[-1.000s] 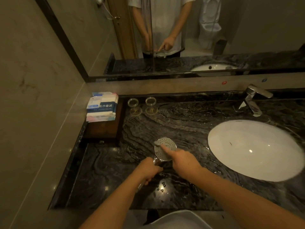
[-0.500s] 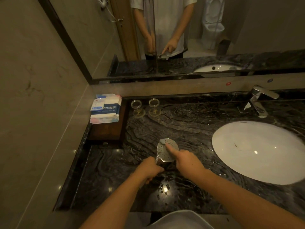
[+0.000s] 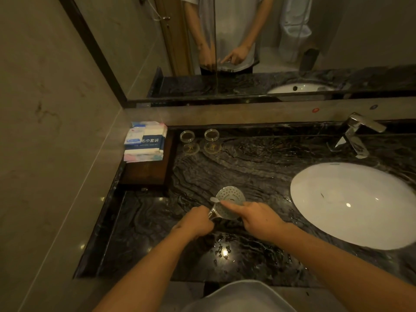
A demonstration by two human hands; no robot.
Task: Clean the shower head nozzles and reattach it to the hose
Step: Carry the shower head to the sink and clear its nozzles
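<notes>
Two hands are working over a dark marble counter (image 3: 258,163), which is spreading out beneath and beyond them. A mirror (image 3: 281,43) is running along the wall far ahead of the hands and is reflecting the person's torso. A white basin (image 3: 351,203) is sitting just right of the right hand, with a chrome tap (image 3: 358,136) standing behind it. Well ahead and left of the left hand, packets (image 3: 145,141) are lying stacked on a wooden tray (image 3: 146,174), and two glasses (image 3: 200,140) are standing beside it. The right hand (image 3: 258,219) is lying across the lower face of the shower head (image 3: 229,199), forefinger stretched out, pinching a small pale tool (image 3: 215,199) whose kind cannot be told. The left hand (image 3: 194,224) is closing in a fist around the chrome handle, holding the shower head above the counter with its nozzle face turned up, between and just ahead of both hands. Water drops (image 3: 222,251) are lying on the counter just behind the hands.
</notes>
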